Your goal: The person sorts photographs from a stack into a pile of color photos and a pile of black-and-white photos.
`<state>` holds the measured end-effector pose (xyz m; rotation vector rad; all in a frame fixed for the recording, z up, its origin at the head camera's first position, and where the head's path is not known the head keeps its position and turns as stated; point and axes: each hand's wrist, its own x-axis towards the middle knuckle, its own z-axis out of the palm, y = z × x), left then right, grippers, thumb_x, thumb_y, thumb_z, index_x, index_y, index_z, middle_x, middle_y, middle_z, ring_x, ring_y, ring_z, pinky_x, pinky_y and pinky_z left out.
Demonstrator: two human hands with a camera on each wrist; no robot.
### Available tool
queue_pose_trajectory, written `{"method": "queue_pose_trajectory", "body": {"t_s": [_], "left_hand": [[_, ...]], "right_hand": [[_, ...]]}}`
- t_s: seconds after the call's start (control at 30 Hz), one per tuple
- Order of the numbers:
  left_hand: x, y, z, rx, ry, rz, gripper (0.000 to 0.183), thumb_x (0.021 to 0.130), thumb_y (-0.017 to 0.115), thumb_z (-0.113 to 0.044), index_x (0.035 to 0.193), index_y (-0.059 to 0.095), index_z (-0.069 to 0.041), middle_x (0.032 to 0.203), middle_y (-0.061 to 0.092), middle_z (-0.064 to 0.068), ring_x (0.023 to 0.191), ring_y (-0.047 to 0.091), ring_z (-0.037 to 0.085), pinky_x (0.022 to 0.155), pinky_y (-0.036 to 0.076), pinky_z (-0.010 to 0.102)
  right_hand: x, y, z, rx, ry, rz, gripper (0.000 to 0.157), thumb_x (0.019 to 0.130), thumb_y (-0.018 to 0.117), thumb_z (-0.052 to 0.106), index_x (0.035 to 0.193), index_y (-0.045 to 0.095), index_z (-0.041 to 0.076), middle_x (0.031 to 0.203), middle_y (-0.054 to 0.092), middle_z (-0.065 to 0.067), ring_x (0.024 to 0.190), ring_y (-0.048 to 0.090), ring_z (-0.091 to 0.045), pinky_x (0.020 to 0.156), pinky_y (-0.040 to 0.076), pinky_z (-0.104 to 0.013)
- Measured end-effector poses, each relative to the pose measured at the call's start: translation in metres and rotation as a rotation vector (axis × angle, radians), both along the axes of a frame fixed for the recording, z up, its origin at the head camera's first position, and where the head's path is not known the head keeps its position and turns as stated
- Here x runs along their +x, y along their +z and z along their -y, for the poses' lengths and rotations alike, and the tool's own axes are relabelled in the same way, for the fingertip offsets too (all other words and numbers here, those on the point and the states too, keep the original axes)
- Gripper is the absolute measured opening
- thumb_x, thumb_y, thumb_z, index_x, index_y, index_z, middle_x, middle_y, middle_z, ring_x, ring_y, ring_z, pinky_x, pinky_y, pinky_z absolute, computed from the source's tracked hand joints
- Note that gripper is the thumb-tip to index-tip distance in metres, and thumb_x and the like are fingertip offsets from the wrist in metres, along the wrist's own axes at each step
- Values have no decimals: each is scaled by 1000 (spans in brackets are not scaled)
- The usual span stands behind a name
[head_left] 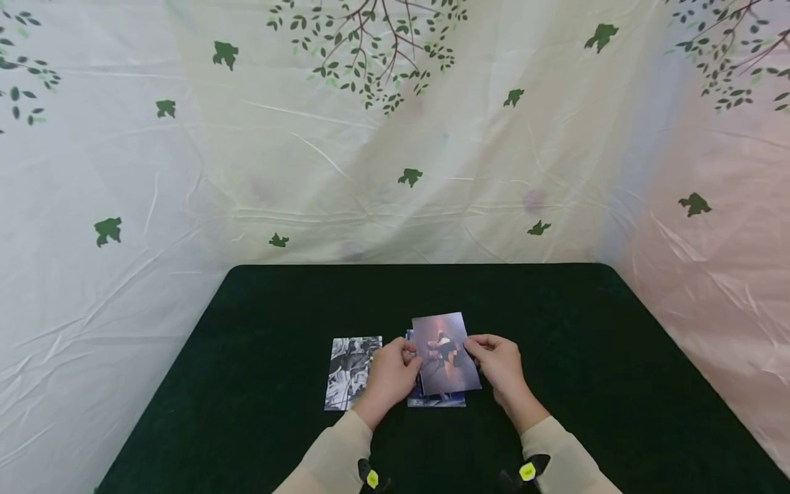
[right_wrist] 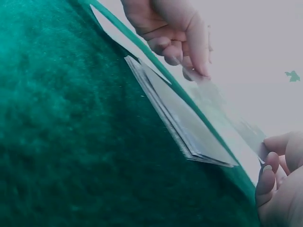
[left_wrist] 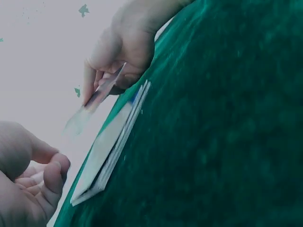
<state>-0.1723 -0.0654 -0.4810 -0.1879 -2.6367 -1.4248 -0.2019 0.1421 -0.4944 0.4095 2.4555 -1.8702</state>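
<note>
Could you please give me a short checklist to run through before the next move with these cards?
1. Right hand pinches the purple card: ok.
2. Left hand grips it too: cannot tell; contact at the edge is unclear.
3. Purple card clear of the pile: ok, raised above it.
4. Pile closed up: not ok; a gap shows beneath its top card.
5. Black-and-white card flat on the table: ok.

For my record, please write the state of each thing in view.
Stack of cards: lying flat, edges uneven
Purple card: held above stack
Black-and-white card: flat, picture side up
Left hand: pinching purple card
Right hand: pinching purple card
Backdrop: creased
</note>
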Motion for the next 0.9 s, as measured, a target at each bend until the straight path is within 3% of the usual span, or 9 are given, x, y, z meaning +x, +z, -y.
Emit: {"method": "queue_pose_trajectory", "body": {"t_s": [0.23, 0.4, 0.53, 0.67, 0.9], "left_hand": [[3, 4, -16, 203, 15, 49, 13, 90, 64, -6, 101, 62, 0, 69, 62, -2, 48, 58, 8, 47, 49, 25], [4, 8, -44, 286, 44, 44, 10, 88, 67, -6, 97, 67, -2, 72, 64, -2, 46, 58, 7, 46, 49, 23], [4, 6, -69, 348, 75, 94, 8, 86, 70, -7, 93, 71, -3, 71, 65, -3, 48, 59, 7, 48, 50, 22], [4, -2, -91, 366, 92, 130, 8, 86, 71, -6, 92, 73, -3, 68, 65, -5, 49, 59, 6, 49, 50, 21], [3, -5, -112, 246, 92, 103, 8, 86, 71, -8, 92, 75, -5, 72, 67, -5, 59, 60, 3, 55, 51, 21]], "right_hand": [[3, 11, -14, -6, 5, 1, 31, 87, 71, 35, 104, 69, 9, 90, 67, -6, 76, 59, -20, 65, 50, -32], [8, 23, -43, 55, 35, -11, 35, 87, 70, 36, 108, 68, 8, 96, 65, -8, 80, 60, -21, 69, 51, -33], [13, 26, -70, 108, 73, 2, 41, 88, 69, 39, 113, 66, 6, 102, 65, -9, 85, 61, -20, 71, 52, -32], [18, 20, -90, 157, 91, 14, 42, 90, 67, 39, 115, 65, 6, 106, 64, -11, 88, 62, -20, 71, 53, -31], [21, 14, -106, 276, 71, -22, 42, 89, 67, 40, 113, 68, 6, 110, 64, -13, 86, 63, -17, 67, 54, -28]]}}
